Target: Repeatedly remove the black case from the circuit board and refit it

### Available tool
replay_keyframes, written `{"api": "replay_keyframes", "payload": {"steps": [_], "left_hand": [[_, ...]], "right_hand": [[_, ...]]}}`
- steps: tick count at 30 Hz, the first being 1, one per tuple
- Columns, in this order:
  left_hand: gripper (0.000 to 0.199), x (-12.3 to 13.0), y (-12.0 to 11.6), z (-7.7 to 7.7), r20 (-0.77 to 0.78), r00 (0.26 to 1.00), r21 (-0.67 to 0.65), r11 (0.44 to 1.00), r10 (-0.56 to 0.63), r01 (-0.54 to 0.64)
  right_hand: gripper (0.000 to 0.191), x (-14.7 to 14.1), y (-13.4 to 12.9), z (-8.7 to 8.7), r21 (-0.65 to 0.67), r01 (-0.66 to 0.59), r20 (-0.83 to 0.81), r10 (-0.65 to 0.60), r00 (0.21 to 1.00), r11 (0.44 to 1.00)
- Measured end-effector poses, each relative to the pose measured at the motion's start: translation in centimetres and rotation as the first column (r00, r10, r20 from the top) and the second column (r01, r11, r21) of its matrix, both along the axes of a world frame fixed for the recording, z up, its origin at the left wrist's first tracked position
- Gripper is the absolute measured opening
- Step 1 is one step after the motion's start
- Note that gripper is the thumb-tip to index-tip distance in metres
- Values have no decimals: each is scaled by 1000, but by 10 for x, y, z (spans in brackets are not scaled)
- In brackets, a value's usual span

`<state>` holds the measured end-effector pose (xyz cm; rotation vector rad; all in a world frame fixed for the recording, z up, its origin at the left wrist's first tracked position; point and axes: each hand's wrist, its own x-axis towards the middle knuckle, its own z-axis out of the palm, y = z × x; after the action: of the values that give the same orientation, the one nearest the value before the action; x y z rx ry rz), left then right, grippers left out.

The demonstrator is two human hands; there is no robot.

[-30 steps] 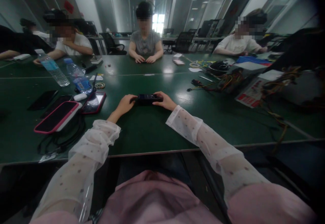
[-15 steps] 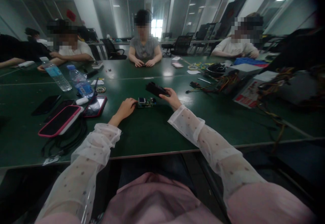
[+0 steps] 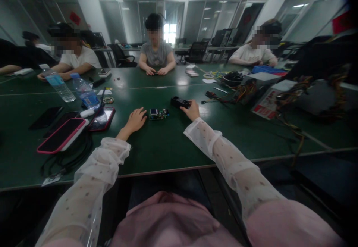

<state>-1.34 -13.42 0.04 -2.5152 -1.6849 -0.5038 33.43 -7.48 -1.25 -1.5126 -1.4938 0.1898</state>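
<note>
A small green circuit board [image 3: 159, 114] with a little screen and several parts on it lies on the green table [image 3: 162, 146], between my hands. Just left of it, my left hand [image 3: 136, 119] rests on the tabletop with its fingers loosely spread, apart from the board and holding nothing. To the right, my right hand [image 3: 192, 110] grips the right end of a black rectangular case [image 3: 179, 102] with thumb and fingers. The case appears to sit on the table, its upper side showing openings. My palm covers its right end.
Phones, one in a pink case [image 3: 63, 137], lie at left with black cables. Two water bottles [image 3: 86, 92] stand behind them. At right are metal boxes [image 3: 268, 103] with bundled wires [image 3: 240, 92]. Across the table sit several people, one in a grey shirt [image 3: 157, 56].
The black case, tilted above the table before, has come down and right in my right hand. My left hand has drawn slightly away from the circuit board, its fingers more spread.
</note>
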Motion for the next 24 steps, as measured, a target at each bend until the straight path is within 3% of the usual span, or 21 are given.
{"api": "replay_keyframes", "payload": {"steps": [3, 10, 24], "left_hand": [[44, -2, 4, -3, 2, 1000, -54, 998, -14, 14], [45, -4, 9, -7, -7, 1000, -45, 999, -25, 24], [46, -5, 0, 0, 2, 999, -44, 999, -32, 32]], "right_hand": [[60, 0, 1, -2, -81, 13, 40, -10, 999, 997], [74, -2, -1, 1, -90, 43, 96, -34, 995, 995], [64, -2, 3, -5, -25, 18, 176, -14, 984, 1000]]}}
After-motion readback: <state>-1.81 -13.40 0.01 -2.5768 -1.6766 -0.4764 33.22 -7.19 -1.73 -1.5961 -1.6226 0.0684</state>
